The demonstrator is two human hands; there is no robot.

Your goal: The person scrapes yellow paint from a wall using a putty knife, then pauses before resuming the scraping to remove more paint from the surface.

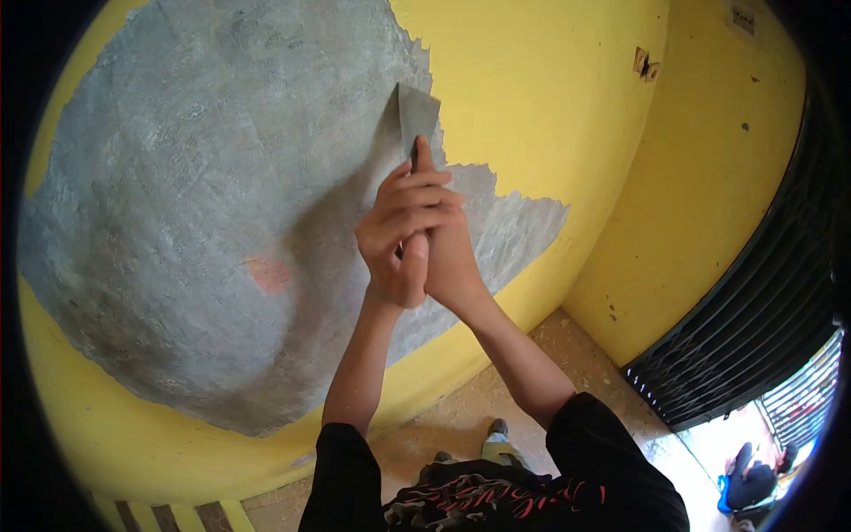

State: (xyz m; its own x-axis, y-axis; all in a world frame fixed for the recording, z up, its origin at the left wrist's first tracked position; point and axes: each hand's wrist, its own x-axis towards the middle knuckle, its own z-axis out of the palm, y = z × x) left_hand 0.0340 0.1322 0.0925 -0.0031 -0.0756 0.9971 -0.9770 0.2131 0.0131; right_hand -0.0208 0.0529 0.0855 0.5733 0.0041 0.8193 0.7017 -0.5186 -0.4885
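Note:
A paint scraper [418, 117] with a wide flat metal blade is against the wall, at the ragged border between bare grey plaster [222, 151] and yellow paint [523, 97]. My right hand [450, 257] grips its handle, the index finger stretched along toward the blade. Wrapped over the right hand from the left side is my left hand [388, 232], its fingers closed across the right hand and handle. Most of the handle is hidden by the hands.
A damaged switch or socket opening [645, 65] sits near the wall corner at right. A black folding metal gate [753, 293] stands further right. Outside it, a person [752, 483] is partly visible. Brown floor [461, 403] lies below, around my feet.

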